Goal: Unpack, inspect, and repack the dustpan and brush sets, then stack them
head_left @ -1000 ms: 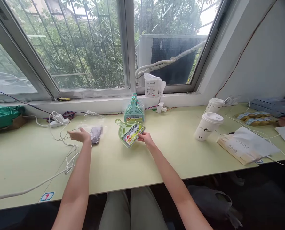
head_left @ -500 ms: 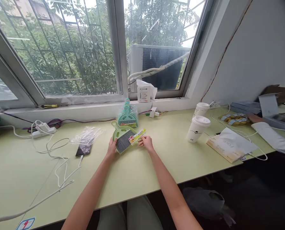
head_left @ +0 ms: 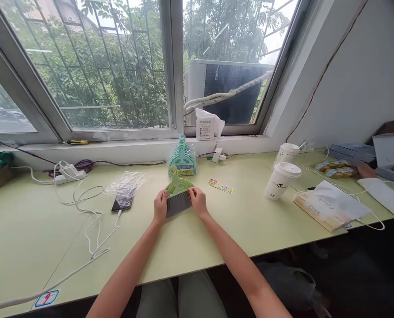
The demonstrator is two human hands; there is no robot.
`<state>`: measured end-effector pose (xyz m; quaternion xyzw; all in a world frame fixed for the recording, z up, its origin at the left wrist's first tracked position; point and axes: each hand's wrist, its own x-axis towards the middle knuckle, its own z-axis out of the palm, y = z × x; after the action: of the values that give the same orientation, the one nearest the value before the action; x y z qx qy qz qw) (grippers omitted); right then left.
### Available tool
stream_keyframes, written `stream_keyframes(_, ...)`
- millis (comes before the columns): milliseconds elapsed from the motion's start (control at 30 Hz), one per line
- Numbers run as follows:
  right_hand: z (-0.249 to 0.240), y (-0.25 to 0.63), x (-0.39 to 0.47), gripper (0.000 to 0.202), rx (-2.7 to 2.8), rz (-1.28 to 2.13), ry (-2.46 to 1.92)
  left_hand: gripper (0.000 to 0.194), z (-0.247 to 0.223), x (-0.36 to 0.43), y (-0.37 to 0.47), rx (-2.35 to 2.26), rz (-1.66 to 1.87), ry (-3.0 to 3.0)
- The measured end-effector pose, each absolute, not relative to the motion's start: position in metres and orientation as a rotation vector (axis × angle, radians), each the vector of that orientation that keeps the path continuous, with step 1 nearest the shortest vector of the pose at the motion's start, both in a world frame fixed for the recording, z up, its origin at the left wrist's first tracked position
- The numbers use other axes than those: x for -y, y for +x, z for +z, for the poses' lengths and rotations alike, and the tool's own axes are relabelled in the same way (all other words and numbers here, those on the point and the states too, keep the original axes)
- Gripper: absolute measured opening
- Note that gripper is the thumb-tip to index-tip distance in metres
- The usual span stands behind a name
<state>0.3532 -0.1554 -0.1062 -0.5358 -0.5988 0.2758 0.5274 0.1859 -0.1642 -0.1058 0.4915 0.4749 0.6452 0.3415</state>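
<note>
Card, a narrow printed strip in yellow-green and white (head_left: 220, 186), has just left the right hand (head_left: 197, 201) and now lies flat on the pale green tabletop (head_left: 183, 256), to the right of that hand and apart from it. As a result, the dark grey bristles (head_left: 178, 206) of the small brush are exposed, and the right hand is available to grip the item itself. The brush sits against a light green, fan-shaped dustpan (head_left: 184, 183), apparently of moulded plastic, whose looped handle points toward the window. This assembly is located between the two hands, directly in front of the person. Left hand (head_left: 160, 205): closed on the left edge of the assembly, thumb uppermost. Right hand: fingers pinching the opposite edge, at the upper corner of the bristles; whether they bear on the brush or on the pan rim cannot be told from here. Just beyond the handle stands a row of nested teal dustpan sets (head_left: 182, 159) in clear wrapping. To the left of the left hand lies a black, glass-faced phone (head_left: 122, 202), partly covered by crumpled transparent film (head_left: 126, 182); a white lidded paper cup (head_left: 281, 182) stands well to the right of the card.
</note>
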Motion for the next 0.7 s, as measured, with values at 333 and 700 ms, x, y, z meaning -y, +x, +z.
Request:
stream_keyframes(333,-0.1,0.335,0.174,0.033,1.78,-0.039,-1.318,0.044,-0.102,0.177,0.199,-1.122,1.672,1.503)
stream_keyframes(700,-0.087,0.348,0.176,0.028,1.656,0.002,-1.341,0.031,-0.089,0.181,0.201,-1.141,1.606,1.654)
